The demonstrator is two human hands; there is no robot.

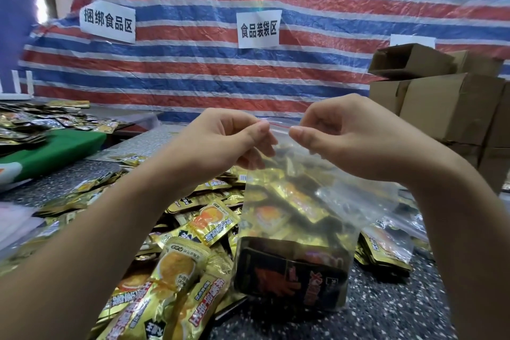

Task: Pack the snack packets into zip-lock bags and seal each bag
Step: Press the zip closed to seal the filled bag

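Two hands pinch a crinkly clear zip-lock bag holding glossy packets.

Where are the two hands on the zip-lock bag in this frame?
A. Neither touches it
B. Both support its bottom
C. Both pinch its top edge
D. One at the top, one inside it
C: the left hand and right hand each pinch the top edge of the zip-lock bag, which hangs below them holding snack packets.
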